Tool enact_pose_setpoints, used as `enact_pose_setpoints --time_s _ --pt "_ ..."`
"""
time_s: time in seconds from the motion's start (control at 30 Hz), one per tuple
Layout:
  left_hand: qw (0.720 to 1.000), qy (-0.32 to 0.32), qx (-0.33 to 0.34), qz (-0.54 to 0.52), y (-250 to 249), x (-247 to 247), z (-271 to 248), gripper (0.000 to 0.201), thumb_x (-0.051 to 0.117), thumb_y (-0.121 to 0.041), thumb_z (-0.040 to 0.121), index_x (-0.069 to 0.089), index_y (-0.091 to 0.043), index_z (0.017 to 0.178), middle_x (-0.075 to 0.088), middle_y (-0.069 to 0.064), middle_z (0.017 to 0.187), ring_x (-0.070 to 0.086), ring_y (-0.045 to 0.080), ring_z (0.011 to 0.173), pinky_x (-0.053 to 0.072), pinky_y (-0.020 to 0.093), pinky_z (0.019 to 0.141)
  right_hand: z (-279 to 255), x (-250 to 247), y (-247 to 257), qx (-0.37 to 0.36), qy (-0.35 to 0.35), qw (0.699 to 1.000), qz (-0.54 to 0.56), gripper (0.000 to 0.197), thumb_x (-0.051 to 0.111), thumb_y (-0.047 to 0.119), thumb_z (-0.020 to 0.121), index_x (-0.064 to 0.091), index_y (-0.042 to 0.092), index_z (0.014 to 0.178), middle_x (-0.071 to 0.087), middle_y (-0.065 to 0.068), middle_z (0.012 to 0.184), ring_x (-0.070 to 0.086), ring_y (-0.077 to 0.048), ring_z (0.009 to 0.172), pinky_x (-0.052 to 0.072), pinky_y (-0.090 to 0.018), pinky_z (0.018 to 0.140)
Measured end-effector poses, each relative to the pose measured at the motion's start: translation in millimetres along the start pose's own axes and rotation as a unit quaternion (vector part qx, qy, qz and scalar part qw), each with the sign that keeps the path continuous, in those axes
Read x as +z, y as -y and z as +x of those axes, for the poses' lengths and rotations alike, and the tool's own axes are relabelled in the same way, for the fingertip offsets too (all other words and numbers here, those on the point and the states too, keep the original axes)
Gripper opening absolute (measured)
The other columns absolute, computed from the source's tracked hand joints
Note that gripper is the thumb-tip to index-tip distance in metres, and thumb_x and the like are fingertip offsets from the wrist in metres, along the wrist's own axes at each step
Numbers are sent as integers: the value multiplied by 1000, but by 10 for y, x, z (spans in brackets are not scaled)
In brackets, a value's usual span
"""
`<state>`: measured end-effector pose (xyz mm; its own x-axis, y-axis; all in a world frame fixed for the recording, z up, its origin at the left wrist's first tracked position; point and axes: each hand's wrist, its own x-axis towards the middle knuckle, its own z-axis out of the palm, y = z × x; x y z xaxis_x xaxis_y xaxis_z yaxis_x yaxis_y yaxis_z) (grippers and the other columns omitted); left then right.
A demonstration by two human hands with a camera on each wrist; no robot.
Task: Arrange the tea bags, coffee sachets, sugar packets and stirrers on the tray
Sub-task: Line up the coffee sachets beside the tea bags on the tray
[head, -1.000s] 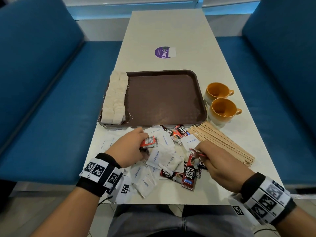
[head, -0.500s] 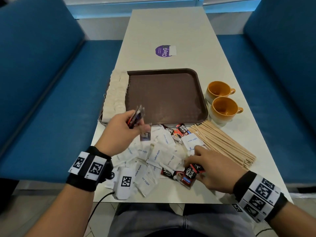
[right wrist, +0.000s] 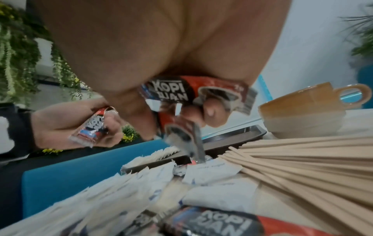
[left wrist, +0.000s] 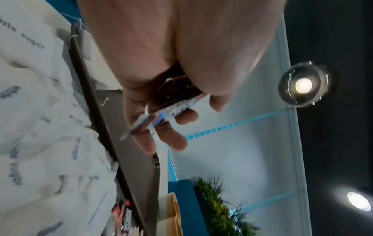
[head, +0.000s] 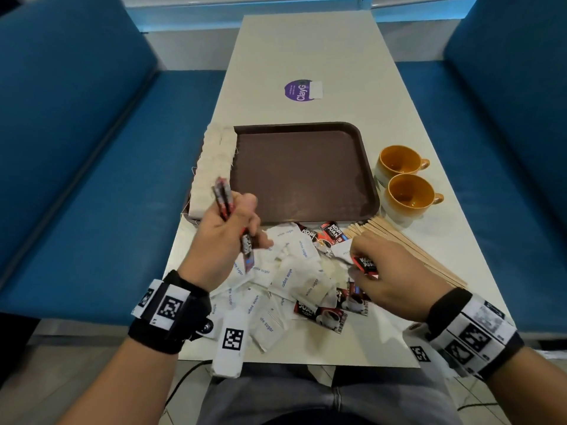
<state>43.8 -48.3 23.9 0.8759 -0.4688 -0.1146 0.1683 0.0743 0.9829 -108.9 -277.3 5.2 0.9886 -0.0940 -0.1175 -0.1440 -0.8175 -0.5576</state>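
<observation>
A brown tray [head: 302, 176] lies mid-table with a row of white tea bags [head: 211, 167] along its left edge. My left hand [head: 228, 237] is raised near the tray's front left corner and grips a stack of red coffee sachets [head: 224, 199], also seen as coffee sachets [left wrist: 171, 103]. My right hand [head: 377, 274] hovers over the pile and pinches red coffee sachets [right wrist: 193, 97], the sachets [head: 365, 265] showing under its fingers. White sugar packets [head: 294, 277] and more coffee sachets [head: 325, 314] lie scattered in front. Wooden stirrers [head: 408, 250] fan out on the right.
Two orange cups [head: 408, 194] stand to the right of the tray. A purple sticker [head: 302, 90] marks the far part of the table [head: 306, 47]. Blue benches [head: 76, 148] run along both sides. The table's near edge is just behind the pile.
My left hand lifted from the pile with coffee sachets and rose toward the tray's left corner. My right hand picked more sachets from the pile and raised them slightly.
</observation>
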Motion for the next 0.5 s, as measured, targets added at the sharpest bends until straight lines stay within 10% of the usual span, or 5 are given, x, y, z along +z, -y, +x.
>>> enact_pose_setpoints --time_s 0.1,0.17,0.27,0.37,0.5 --pt "977 101 -26 188 140 109 -25 46 82 -33 85 44 -17 104 51 1 80 49 10 58 49 31 62 -61 -96 13 19 -39 998 50 21 52 25 100 36 30 87 49 2 81 42 -14 73 39 -35 64" --pt "897 215 -19 385 229 215 -105 43 80 -31 87 46 -27 113 59 -13 82 58 0 67 45 19 64 -108 -142 20 30 -38 995 85 8 42 30 99 36 29 94 55 -2 85 49 -22 77 46 -43 68" --pt "783 328 -3 528 359 315 -213 42 72 -33 89 51 -37 125 69 -9 105 64 11 94 50 26 78 -168 -162 -12 65 -18 989 133 17 37 20 99 35 31 113 61 1 86 55 -19 78 51 -44 75" --pt "748 369 -10 551 409 355 -267 54 71 -36 89 50 -46 138 70 -12 118 62 8 104 48 26 86 -212 -169 -100 107 24 991 74 43 39 1 98 44 38 119 62 6 85 57 -15 77 51 -33 69" --pt "689 373 10 622 435 339 -273 59 66 -47 91 40 -58 143 67 -10 112 59 12 104 50 34 89 -278 -121 -210 151 55 987 -17 25 57 8 92 59 33 94 62 11 83 54 -9 78 48 -30 69"
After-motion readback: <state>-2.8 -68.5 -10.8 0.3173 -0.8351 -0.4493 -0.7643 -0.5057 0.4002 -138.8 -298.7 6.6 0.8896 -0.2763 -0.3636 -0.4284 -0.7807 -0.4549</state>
